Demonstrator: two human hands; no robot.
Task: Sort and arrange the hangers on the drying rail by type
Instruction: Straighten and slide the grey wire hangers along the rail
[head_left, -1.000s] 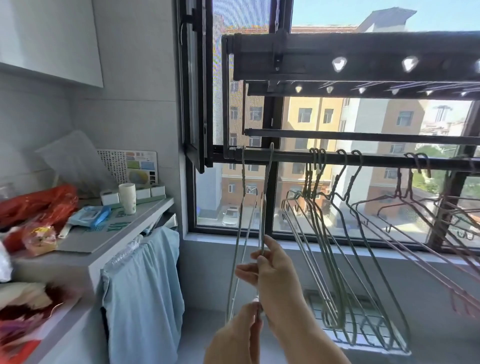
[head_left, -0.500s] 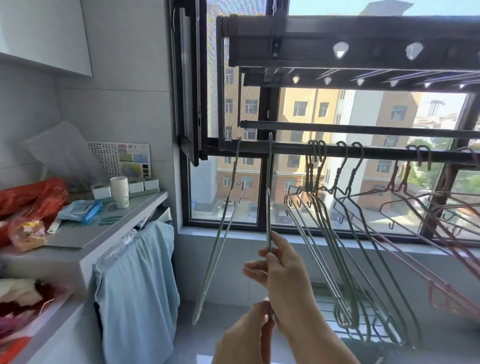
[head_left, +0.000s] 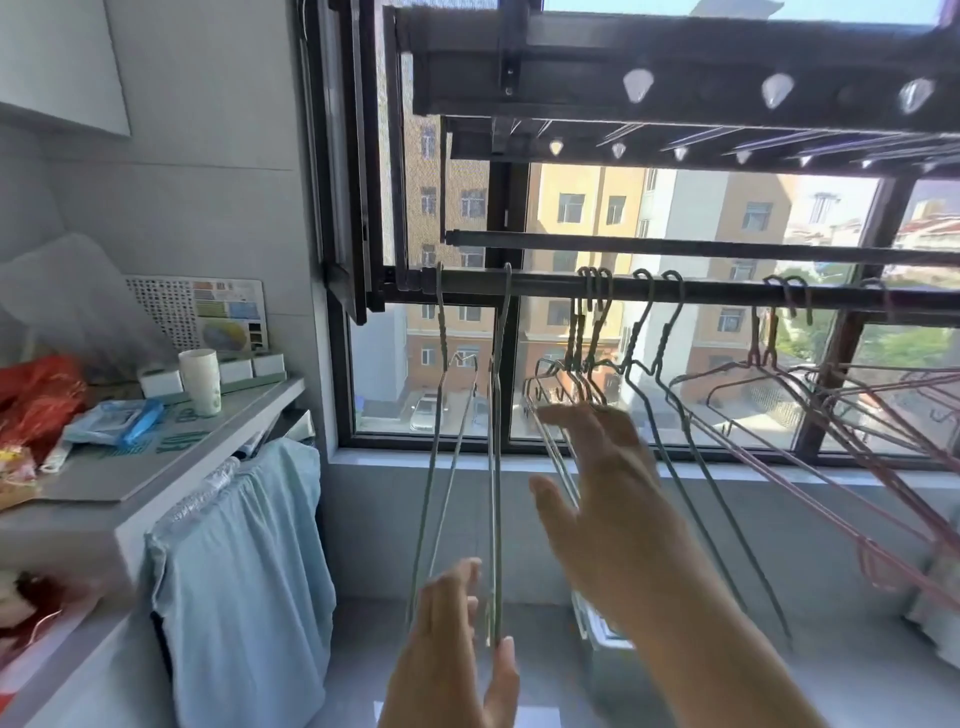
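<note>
A dark drying rail (head_left: 727, 293) runs across the window. Two green wire hangers hang edge-on at its left end, one (head_left: 441, 415) and a second (head_left: 496, 467) beside it. Further right hangs a bunch of green hangers (head_left: 587, 374), then two more green ones (head_left: 670, 405), then several pink hangers (head_left: 857, 415). My left hand (head_left: 457, 649) is low, fingers straight, thumb and fingers either side of the second hanger's bottom end without gripping it. My right hand (head_left: 602, 493) is raised with spread fingers, blurred, in front of the green bunch and holding nothing.
A second rail (head_left: 675, 248) and an overhead rack (head_left: 675, 88) sit above. A counter (head_left: 156, 467) on the left carries a white cup (head_left: 200, 382), red bags and packets. Blue cloth (head_left: 244, 571) hangs off its front. The open window sash (head_left: 353, 208) juts inward at the left.
My right hand has let go of the second green hanger and moved up and right toward the green bunch. My left hand has opened at the hanger's bottom end.
</note>
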